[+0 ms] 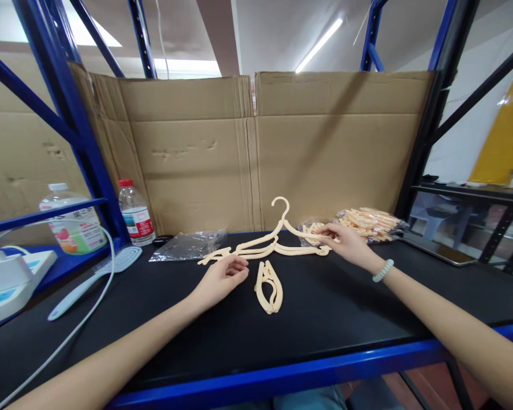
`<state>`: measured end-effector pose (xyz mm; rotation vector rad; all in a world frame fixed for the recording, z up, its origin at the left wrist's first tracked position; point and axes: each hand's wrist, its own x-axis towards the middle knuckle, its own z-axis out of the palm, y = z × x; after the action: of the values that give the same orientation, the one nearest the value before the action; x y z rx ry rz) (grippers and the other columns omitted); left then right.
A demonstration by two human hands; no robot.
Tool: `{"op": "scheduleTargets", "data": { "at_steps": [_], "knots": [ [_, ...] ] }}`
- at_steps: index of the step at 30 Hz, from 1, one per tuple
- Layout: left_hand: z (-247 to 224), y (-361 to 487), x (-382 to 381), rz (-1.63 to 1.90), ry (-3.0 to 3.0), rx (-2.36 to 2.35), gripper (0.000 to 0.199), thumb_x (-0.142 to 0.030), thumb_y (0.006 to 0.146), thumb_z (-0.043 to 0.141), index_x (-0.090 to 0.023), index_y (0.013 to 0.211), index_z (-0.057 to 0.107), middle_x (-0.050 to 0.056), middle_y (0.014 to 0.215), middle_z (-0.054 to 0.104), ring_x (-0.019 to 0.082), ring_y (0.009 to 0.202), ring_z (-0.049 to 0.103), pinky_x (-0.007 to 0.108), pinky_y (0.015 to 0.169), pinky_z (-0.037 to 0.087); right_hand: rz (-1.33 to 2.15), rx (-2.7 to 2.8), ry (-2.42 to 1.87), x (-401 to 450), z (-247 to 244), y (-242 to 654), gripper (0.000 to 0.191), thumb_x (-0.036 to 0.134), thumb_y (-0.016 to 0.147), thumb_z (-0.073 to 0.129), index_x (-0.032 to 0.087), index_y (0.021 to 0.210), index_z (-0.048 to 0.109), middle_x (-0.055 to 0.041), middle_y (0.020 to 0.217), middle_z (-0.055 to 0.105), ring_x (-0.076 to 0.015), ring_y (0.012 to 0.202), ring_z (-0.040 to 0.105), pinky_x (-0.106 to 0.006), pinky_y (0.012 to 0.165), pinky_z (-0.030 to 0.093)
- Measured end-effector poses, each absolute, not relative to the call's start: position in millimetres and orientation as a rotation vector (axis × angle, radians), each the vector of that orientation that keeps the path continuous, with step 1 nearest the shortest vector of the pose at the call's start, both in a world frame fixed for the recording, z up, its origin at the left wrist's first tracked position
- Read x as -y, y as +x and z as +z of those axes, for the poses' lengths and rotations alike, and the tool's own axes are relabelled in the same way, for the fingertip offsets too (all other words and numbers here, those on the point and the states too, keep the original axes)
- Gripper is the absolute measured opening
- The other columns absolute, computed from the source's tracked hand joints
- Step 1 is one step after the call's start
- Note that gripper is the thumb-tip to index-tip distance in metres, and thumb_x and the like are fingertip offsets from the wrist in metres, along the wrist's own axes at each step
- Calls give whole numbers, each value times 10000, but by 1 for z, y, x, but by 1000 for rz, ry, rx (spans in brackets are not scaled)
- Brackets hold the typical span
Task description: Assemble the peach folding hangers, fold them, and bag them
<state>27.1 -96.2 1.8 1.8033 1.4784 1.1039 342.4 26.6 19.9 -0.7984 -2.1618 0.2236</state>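
A cream plastic clothes hanger is spread out over the black table, its hook pointing up and away; several bars overlap at its lower edge, so I cannot tell whether more than one hanger lies there. My right hand pinches the hanger's right arm between thumb and fingers. My left hand is loosely curled just in front of the hanger's left end, thumb and fingers slightly apart, with nothing visible in it. Between my hands and nearer to me lies a folded cream hanger.
Bags of cream hangers lie behind my right hand. Left are an empty-looking clear bag, a red-capped bottle, a hairbrush, a white cable and a power strip. Cardboard walls the back.
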Motion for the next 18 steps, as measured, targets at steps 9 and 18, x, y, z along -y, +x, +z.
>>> {"op": "scheduleTargets", "data": {
  "at_steps": [9, 18],
  "knots": [
    [6, 30, 98, 1375, 1358, -1491, 398, -338, 747, 637, -168, 1044, 432, 97, 1073, 539, 140, 744, 642, 328, 744, 555, 93, 2220, -759, -20, 23, 343, 167, 296, 866, 520, 181, 897, 637, -61, 869, 671, -184, 759, 599, -312, 676, 460],
    [8, 31, 102, 1174, 1918, -1477, 422, -354, 783, 541, -190, 1171, 512, 67, 1058, 620, 214, 928, 609, 392, 888, 450, 86, 2344, -622, -2, 17, 328, 132, 183, 866, 510, 179, 939, 620, -58, 869, 654, -165, 771, 582, -289, 701, 453]
  ]
}}
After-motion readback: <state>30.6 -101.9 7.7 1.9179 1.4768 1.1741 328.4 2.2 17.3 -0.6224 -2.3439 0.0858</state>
